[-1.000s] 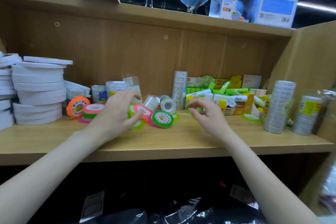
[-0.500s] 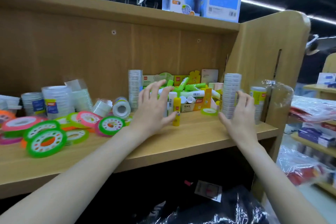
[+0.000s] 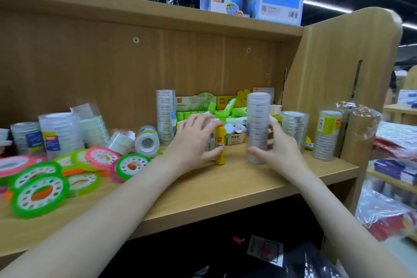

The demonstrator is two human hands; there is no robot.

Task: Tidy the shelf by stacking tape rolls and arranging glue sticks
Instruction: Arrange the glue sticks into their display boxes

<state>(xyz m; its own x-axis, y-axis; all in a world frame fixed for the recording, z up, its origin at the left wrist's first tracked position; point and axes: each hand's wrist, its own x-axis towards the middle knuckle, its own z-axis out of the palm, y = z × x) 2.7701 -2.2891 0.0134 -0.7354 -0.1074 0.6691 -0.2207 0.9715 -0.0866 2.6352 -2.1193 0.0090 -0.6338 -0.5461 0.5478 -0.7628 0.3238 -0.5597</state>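
Gripping the tall tape stack (image 3: 258, 127) with my right hand (image 3: 278, 150), just right of the yellow glue stick (image 3: 220, 145) my left hand (image 3: 195, 141) is pinching, I am judging that standing both upright comes next.

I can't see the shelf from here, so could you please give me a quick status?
Right hand grips tall clear tape-roll stack. Left hand holds upright yellow glue stick. Nothing blocking.
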